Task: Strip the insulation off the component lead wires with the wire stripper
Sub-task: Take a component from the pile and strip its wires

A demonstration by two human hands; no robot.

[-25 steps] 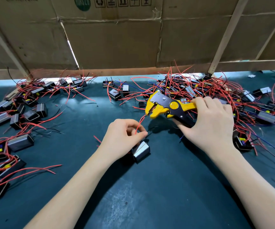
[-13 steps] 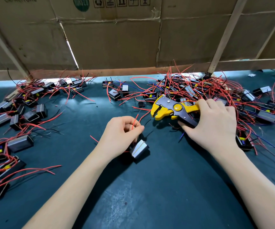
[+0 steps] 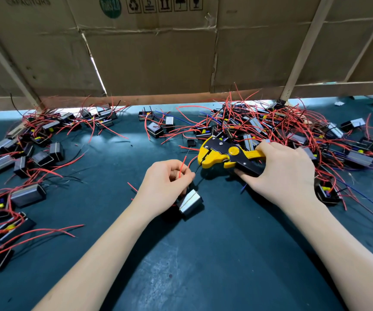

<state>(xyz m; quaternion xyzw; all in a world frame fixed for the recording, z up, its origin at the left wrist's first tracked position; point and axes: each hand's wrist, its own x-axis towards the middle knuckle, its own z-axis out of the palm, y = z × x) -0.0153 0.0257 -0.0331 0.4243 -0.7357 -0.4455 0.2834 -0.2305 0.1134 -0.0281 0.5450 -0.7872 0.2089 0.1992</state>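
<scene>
Nearest: bare stretch of dark worktop (image 3: 203, 265). Next: left hand (image 3: 165, 182), grip pinching a black lead wire (image 3: 197, 169) and a red lead (image 3: 182, 166) above the boxed component (image 3: 190, 202) lying just below the fingers. Beyond: right hand (image 3: 284, 173), grip curled round the handles of the wire stripper (image 3: 223, 154), nose at the black lead's tip. Step judged: lead seated; squeeze due next. Farther: tangled unstripped pile (image 3: 282, 129) crowding the right hand, sorted units (image 3: 24, 158) left, cardboard wall (image 3: 158, 52) behind.
</scene>
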